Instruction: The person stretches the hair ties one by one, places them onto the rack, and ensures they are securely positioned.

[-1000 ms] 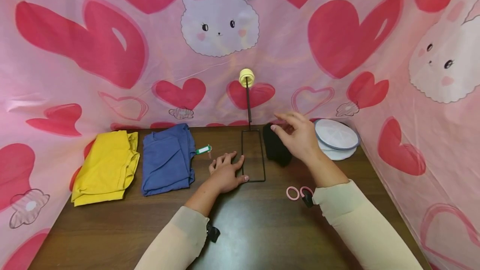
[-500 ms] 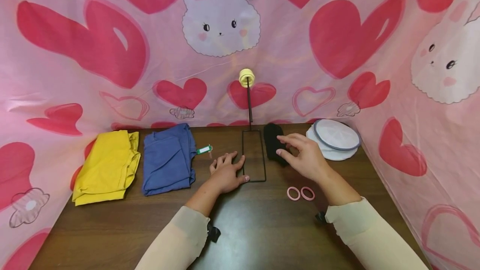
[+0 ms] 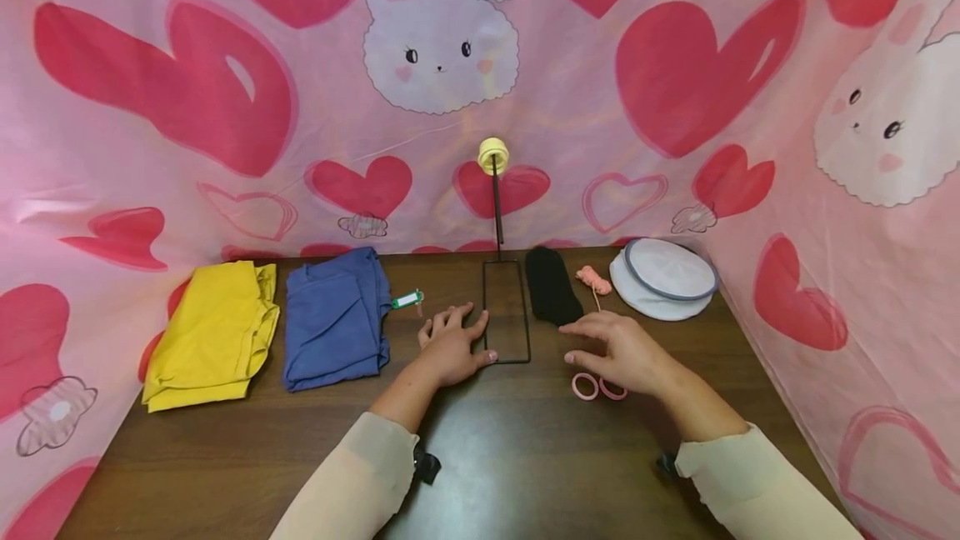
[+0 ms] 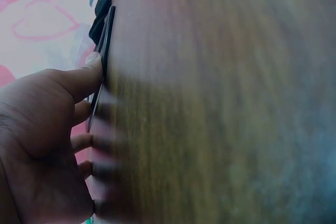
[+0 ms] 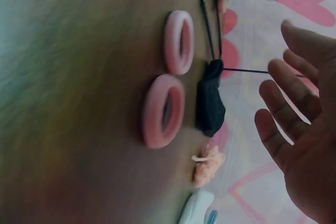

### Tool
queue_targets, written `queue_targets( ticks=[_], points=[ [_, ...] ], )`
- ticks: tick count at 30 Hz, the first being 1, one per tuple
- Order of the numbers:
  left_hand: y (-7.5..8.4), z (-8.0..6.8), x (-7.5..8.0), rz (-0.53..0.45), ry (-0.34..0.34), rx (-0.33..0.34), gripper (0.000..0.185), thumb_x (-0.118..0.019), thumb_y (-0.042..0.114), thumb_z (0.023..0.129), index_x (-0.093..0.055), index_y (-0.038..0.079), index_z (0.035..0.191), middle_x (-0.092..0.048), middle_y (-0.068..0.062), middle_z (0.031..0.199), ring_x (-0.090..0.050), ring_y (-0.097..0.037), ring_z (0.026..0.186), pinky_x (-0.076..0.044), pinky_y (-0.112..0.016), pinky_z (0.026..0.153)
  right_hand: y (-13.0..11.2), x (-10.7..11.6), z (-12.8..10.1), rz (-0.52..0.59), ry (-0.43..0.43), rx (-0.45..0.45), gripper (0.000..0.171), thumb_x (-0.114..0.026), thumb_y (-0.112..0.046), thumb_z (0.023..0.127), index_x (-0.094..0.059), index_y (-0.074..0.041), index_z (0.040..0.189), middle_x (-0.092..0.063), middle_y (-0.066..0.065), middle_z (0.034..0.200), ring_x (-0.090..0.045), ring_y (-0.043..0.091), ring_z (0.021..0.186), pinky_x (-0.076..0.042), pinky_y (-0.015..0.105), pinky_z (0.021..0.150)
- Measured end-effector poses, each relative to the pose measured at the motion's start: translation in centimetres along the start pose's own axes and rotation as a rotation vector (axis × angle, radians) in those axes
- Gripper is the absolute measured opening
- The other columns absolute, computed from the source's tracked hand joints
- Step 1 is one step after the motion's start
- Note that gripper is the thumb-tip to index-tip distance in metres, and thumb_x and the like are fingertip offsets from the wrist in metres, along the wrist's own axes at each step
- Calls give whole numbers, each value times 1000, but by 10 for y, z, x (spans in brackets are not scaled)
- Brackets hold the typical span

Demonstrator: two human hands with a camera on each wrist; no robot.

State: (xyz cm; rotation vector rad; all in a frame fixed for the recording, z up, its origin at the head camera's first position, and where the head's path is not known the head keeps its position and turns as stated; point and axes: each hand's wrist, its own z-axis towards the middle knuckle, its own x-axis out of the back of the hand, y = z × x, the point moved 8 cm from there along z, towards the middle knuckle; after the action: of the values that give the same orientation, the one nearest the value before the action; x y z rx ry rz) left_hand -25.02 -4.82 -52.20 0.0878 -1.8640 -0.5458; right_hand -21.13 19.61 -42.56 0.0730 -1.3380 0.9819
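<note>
My left hand (image 3: 447, 351) rests at the left side of a black wire stand (image 3: 524, 311), fingers spread and thumb on the rectangular base. The stand's upright carries yellow rings (image 3: 492, 145) at its top. Over the table hangs my right hand (image 3: 630, 354), holding nothing, its fingers apart and gently bent. Two pink rings (image 5: 172, 51) lie just below it; in the head view it partly covers one. Beyond its fingertips is a black fabric item (image 3: 551, 283), which looks like a folded sock.
A bundle of pink yarn (image 3: 593, 280) lies right of the black fabric, beside a round white mesh bag (image 3: 671, 269) with a grey-blue rim. Folded blue cloth (image 3: 336, 319), folded yellow cloth (image 3: 213, 332) and a green key tag (image 3: 407, 300) lie left. Patterned pink sheeting (image 3: 562, 107) borders the table.
My right hand has drawn back from above the black fabric toward me, to over the pink rings, uncovering the pink yarn. The left hand has stayed on the stand's base.
</note>
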Motion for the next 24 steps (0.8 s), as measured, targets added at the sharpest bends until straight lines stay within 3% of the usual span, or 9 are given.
queue_targets(
  ticks=[6,12,24],
  points=[
    [0,-1,0,-3,3,-1,77,-60,63,98,-30,37,163,-15,0,173,-10,-38,156,-8,-66,118,8,-13,-15,4,-130,6,42,-89,-20,83,-77,-12,122,-74,-3,116,-65,19,110,-53,45,93],
    [0,0,1,-4,5,-2,76,-61,62,98,-32,36,163,-15,0,173,-11,-38,156,-8,-66,117,19,-25,-29,-11,-245,-50,53,-92,-30,79,-75,-15,127,-72,-7,120,-61,19,114,-51,45,95],
    [-1,0,2,-14,4,0,76,-61,62,98,-32,36,163,-15,0,173,-10,-38,156,-7,-66,118,28,-37,-37,-47,-316,-103,59,-94,-22,75,-73,-15,130,-72,-7,116,-60,19,111,-51,42,94]
  ],
)
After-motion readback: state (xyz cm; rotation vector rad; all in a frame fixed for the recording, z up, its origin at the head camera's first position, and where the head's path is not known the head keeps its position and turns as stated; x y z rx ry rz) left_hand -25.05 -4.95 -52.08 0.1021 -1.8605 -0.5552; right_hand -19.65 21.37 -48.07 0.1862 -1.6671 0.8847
